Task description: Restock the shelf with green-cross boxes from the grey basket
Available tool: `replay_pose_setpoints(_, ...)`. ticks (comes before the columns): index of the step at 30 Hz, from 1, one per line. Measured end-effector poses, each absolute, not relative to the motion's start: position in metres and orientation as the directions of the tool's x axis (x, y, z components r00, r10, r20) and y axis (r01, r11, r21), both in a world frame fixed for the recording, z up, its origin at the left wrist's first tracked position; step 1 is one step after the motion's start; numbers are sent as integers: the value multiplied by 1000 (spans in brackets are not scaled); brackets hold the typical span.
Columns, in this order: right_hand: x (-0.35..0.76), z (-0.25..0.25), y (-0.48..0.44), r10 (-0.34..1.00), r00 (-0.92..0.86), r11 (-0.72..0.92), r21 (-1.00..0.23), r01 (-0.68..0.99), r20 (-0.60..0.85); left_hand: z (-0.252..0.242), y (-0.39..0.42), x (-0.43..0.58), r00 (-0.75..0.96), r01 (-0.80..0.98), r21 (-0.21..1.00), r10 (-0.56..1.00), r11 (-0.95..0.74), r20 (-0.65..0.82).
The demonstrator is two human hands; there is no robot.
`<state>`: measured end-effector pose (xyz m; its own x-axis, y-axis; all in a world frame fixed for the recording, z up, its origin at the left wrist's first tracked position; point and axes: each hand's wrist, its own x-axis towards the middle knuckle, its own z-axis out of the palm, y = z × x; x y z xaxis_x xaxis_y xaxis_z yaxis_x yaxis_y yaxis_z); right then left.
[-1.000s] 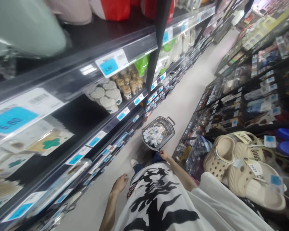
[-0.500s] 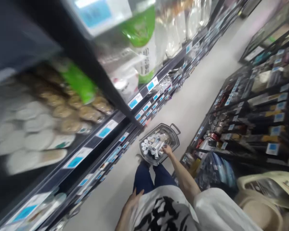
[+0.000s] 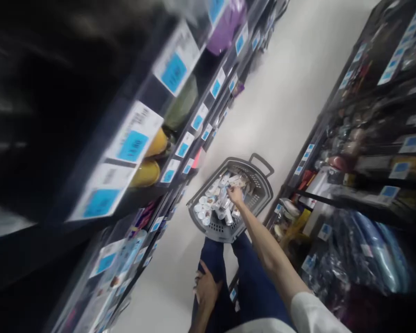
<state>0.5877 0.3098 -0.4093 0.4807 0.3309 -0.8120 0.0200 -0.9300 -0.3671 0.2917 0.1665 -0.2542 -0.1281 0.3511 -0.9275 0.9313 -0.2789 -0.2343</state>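
Basket (image 3: 218,230) on the aisle floor (image 3: 284,92), squeezed between the left shelves (image 3: 180,152) and the right shelves (image 3: 333,185), with open floor beyond its far rim. Right hand (image 3: 235,195) is down among the small white bottles (image 3: 208,210) mid-basket, fingers curled, grip unclear. Left hand (image 3: 206,289) rests on the thigh (image 3: 213,259), fingers spread.

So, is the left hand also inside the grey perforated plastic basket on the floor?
No, the left hand rests on the dark blue trouser leg; only the right hand reaches into the basket.
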Motion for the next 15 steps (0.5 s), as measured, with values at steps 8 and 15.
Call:
replay_pose_setpoints(8,587,-519,366,289,536,-954,-284,95,-793,-283,181,286,-126,931,-251,409,-266,-904)
replay_pose_setpoints(15,575,-574,373,254,564,-959,-281,41,-786,-284,176,274,-153,924,-275,403,-265,-902)
